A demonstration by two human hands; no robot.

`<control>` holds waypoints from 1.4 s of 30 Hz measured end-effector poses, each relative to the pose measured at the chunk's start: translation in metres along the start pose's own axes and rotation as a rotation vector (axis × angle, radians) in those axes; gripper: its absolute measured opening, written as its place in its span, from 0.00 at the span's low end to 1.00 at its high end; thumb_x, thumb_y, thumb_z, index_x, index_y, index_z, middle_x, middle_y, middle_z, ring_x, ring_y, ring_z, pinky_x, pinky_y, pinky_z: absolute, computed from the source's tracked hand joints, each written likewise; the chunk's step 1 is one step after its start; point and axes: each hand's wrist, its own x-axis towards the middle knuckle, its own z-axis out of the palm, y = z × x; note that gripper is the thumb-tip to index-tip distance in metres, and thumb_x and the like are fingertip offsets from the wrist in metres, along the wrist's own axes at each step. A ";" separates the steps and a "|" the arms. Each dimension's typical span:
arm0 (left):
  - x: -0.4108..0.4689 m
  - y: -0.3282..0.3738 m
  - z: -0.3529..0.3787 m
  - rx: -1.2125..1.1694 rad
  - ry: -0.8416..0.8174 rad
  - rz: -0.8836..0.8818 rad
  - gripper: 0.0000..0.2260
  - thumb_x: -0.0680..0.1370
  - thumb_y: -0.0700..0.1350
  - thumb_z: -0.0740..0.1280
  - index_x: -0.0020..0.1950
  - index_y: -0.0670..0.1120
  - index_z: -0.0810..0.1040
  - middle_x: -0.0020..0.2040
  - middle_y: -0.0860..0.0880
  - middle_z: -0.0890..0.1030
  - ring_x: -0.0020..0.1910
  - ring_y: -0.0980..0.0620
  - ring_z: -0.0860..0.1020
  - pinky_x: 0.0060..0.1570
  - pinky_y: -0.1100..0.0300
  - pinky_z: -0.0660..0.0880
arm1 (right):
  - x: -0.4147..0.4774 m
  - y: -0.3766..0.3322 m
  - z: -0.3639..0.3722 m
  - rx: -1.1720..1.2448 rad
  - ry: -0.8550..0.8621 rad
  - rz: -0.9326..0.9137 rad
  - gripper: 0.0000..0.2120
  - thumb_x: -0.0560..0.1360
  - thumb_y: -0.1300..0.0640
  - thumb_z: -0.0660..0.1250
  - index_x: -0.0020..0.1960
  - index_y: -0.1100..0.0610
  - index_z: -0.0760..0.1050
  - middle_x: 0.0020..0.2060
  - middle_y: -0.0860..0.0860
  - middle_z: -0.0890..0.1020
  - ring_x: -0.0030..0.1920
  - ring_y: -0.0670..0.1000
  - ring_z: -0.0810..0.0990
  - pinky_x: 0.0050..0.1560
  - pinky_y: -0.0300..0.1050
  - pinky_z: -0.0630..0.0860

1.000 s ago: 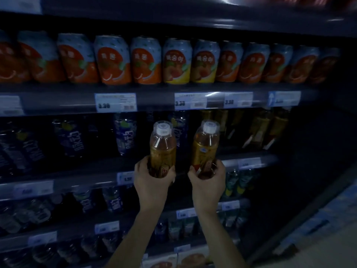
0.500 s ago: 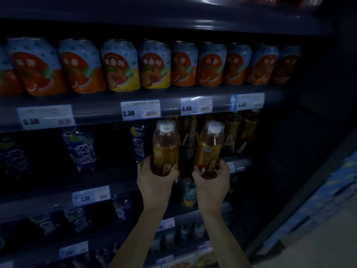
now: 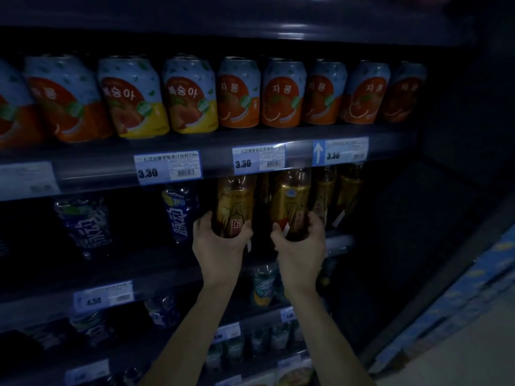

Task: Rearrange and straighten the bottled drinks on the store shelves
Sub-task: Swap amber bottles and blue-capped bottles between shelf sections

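Your left grip (image 3: 220,243) wraps one tea bottle (image 3: 235,204), your right grip (image 3: 299,246) another (image 3: 289,201), both upright under the can shelf (image 3: 211,160).

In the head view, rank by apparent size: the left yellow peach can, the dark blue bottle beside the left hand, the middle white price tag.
1. Yellow peach can, though nearer the camera.
2. Dark blue bottle.
3. White price tag.

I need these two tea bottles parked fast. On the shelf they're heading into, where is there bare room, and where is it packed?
Dark open gaps flank the blue bottle: one left toward the other blue bottle, a narrower one right toward the left hand. Right of the right hand, tea bottles stand crowded. Depth is too dark to judge.
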 end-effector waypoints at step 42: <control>0.001 -0.043 0.024 0.161 -0.019 0.141 0.25 0.72 0.46 0.74 0.66 0.39 0.74 0.58 0.46 0.76 0.54 0.59 0.72 0.54 0.75 0.64 | 0.010 0.047 0.027 -0.224 0.040 -0.158 0.28 0.72 0.52 0.73 0.67 0.59 0.68 0.61 0.55 0.74 0.63 0.55 0.72 0.63 0.58 0.72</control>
